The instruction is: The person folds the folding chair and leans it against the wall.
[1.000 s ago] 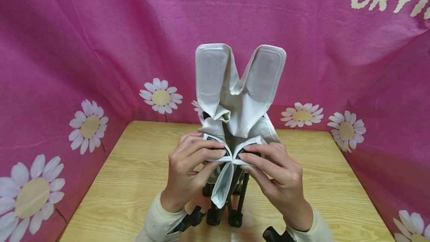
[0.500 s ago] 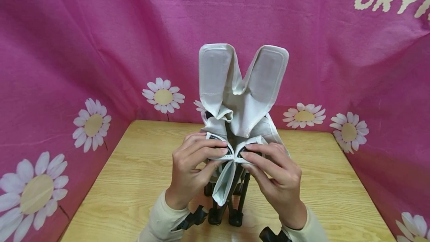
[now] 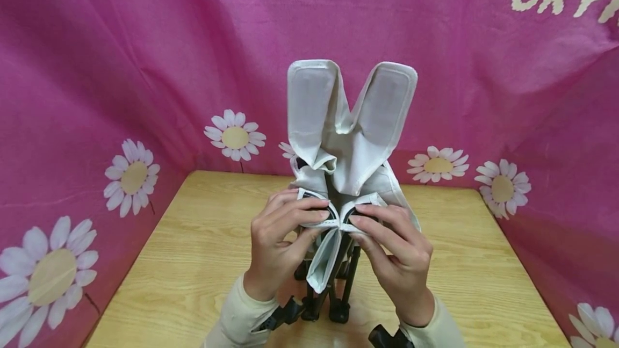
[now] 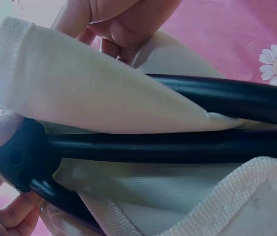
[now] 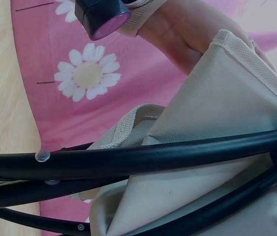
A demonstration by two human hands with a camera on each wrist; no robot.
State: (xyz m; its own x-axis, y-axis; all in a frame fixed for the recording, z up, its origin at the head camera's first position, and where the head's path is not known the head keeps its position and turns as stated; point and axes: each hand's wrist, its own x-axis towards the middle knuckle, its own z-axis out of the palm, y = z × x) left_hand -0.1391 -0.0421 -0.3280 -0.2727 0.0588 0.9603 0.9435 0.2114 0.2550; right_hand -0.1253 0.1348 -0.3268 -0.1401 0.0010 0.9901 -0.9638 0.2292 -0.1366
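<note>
A small folding camp chair with pale beige fabric (image 3: 314,106) and black tube legs (image 3: 354,275) stands folded at the table's middle. Two fabric flaps rise at its back like a V. My left hand (image 3: 278,232) pinches the near left fabric corner, fingertips over its dark inner part. The near right corner is held the same way by my right hand (image 3: 401,243). Both corners meet in the middle, above a hanging fold of fabric (image 3: 325,262). In the left wrist view, a black plastic joint (image 4: 17,155) sits by the fingers. Fabric stretches over a black tube (image 5: 104,162) in the right wrist view.
The wooden table (image 3: 193,267) carries the chair. A pink cloth backdrop (image 3: 242,58) with daisies and pale lettering surrounds the table at the back and sides. Black wrist cameras (image 3: 285,313) sit at both cuffs.
The head view has shifted slightly. Both hands keep their pinch on the two fabric corners, and the chair stands as before.
</note>
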